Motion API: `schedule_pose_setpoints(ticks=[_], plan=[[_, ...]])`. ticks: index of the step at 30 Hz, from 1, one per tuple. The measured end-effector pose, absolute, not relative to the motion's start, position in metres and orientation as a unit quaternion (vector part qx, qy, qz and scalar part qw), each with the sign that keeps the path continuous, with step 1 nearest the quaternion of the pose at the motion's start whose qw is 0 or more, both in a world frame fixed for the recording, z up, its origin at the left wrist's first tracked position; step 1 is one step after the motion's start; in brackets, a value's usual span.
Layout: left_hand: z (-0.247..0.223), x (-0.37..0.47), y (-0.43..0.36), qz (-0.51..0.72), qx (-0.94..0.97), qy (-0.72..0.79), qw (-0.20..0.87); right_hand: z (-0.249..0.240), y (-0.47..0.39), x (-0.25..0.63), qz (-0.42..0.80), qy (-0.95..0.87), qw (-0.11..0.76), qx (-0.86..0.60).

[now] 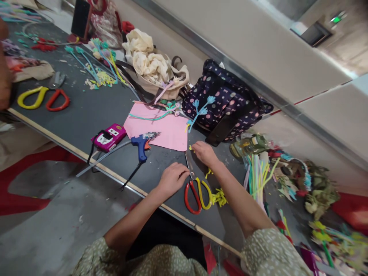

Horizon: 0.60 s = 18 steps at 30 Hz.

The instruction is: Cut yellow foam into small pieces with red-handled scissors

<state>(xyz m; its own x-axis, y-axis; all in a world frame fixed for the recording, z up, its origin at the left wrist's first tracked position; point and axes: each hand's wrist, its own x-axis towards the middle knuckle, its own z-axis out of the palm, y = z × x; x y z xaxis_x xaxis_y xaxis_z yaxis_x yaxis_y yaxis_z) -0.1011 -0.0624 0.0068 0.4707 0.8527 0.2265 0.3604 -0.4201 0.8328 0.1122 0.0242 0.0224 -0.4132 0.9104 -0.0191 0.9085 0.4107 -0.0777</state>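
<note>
My left hand (174,179) is low over the table, its fingers curled together beside the blades of the scissors (192,165); whatever it pinches, if anything, is too small to make out. The scissors lie with a red and a yellow handle toward me. My right hand (205,153) is closed at the fingertips on a small yellow piece (190,147), just past the blade tips. A heap of short yellow pieces (220,197) lies right of the handles. Beyond my hands is a pink sheet (161,126) with a green pipe-cleaner stem (149,118) on it.
Left of the sheet are a blue glue gun (140,147) and a magenta box (109,138). A dotted bag (227,99), a glass jar (250,145) and pipe cleaners (257,178) stand at the right. Another pair of scissors (43,96) lies near another person's arm (4,73).
</note>
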Motion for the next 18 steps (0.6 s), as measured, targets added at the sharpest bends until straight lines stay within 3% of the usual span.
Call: schedule_pose_setpoints(ticks=[9, 18], plan=[[0.005, -0.100, -0.061, 0.337, 0.774, 0.391, 0.366, 0.021, 0.064, 0.110, 0.019, -0.784, 0.051, -0.619], [0.006, -0.100, -0.061, 0.335, 0.772, 0.394, 0.370, 0.023, 0.046, 0.109, 0.057, -0.826, 0.014, -0.561]])
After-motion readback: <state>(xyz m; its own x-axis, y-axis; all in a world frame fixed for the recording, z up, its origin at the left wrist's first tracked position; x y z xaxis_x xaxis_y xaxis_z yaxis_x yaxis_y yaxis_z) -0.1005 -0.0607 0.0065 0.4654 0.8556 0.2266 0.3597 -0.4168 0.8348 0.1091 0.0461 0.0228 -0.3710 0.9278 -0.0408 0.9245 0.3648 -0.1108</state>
